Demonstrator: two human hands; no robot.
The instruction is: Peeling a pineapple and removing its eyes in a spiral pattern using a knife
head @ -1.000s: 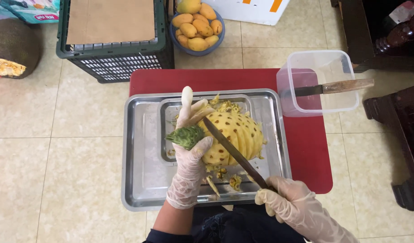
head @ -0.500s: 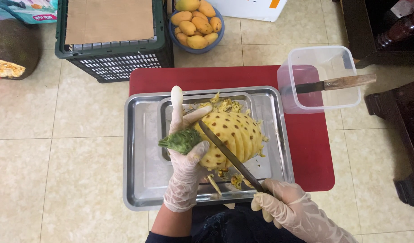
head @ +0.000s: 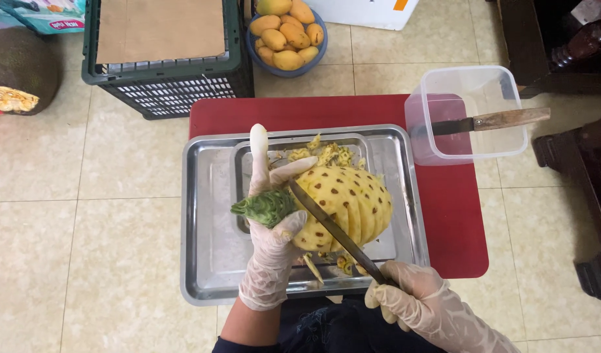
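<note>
Pineapple [head: 343, 206] is w/o its rind already: flesh bare yellow, but lots of brown eyes left in diagonal rows, esp. on the upper and right side. A few slanted grooves show on the lower half, so I'd judge eye removal is approx. halfway at best. Fruit sits tilted over the small inner tray [head: 248, 160], which lies in the big steel tray [head: 206, 261] on the red desk [head: 457, 216].

Left hand [head: 271, 242], gloved, is curled round the green crown stub [head: 264, 206] & the fruit's end, index finger sticking straight up, thumb on the flesh. Right hand [head: 415, 304], gloved, is closed tight on the handle of the long knife [head: 336, 232], blade laid diagonally across the fruit along an eye row.

Trimmings [head: 320, 153] piled behind the fruit, more scraps [head: 340, 261] in front.

Hard to tell: knife handle is buried in the fist; fruit's underside & far side not visible, so eyes there unknown; can't see how deep the edge sits. Right forearm cut off by the frame edge. 2nd knife [head: 483, 122] lies across a clear tub [head: 467, 85], its tip blurred behind the plastic
</note>
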